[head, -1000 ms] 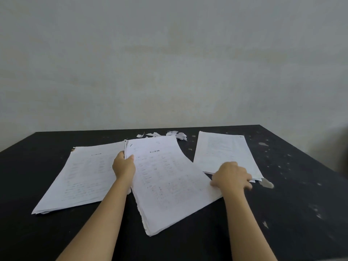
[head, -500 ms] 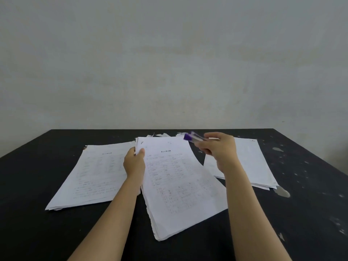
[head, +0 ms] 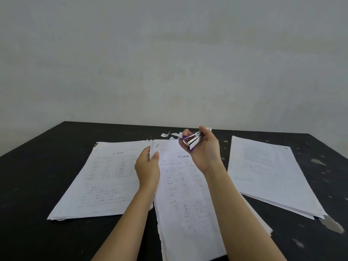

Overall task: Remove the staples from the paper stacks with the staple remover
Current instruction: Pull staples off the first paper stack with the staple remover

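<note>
The right hand [head: 204, 149] curls its fingers [head: 185, 133] round the staple remover [head: 193, 141], raised above the middle paper stack [head: 188, 194]. The left hand [head: 147, 170] pinches that stack's left edge on the tabletop [head: 37, 166].

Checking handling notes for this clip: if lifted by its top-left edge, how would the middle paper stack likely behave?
Probably floppy: the middle paper stack is thin sheets, likely sagging away from the left hand gripping its top-left edge. Its ragged, stepped near-left edge suggests sheets could fan or slip apart.
</note>
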A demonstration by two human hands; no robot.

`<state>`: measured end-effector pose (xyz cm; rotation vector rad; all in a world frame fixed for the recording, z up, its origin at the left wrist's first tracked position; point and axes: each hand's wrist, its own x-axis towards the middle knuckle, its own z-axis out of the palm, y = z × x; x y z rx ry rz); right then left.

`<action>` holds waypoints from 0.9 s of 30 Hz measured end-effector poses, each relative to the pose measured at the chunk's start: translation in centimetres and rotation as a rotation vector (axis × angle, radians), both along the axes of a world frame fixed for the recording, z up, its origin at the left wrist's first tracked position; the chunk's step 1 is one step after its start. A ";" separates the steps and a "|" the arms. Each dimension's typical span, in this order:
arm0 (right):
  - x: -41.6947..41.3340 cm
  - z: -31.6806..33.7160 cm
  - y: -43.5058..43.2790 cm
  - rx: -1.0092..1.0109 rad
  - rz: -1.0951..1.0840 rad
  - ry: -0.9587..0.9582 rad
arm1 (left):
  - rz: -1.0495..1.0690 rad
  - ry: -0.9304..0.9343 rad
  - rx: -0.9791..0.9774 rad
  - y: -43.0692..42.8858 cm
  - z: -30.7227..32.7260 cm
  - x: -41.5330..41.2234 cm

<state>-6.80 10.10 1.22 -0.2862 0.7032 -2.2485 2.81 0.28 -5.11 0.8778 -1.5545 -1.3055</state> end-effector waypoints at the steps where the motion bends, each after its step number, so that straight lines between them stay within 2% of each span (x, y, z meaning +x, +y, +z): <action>1: -0.1 0.0 -0.5 0.027 0.002 0.040 | 0.006 -0.010 -0.015 0.0 -0.1 -0.1; 4: -0.6 -0.2 -1.8 0.083 -0.002 0.172 | 0.029 -0.032 -0.021 0.0 -0.3 -0.4; 7: -0.9 -0.4 -2.7 0.237 -0.127 0.284 | 0.040 -0.044 -0.026 0.0 -0.6 -0.4; 12: -1.4 -0.1 -4.0 0.319 -0.332 0.240 | 0.009 -0.011 -0.043 0.7 -0.6 -0.2; 15: -1.6 -0.2 -4.3 0.341 -0.270 0.306 | 0.019 0.017 -0.031 0.9 -0.5 -0.1; 22: -1.7 -0.7 -4.0 0.245 -0.083 0.253 | 0.028 0.064 -0.032 1.1 -0.2 -0.1; 25: -1.7 -0.8 -4.0 0.255 -0.114 0.305 | 0.027 0.069 -0.039 1.1 -0.2 0.0; 27: -1.8 -0.8 -4.2 0.294 -0.225 0.398 | 0.006 0.084 -0.060 1.2 -0.1 0.0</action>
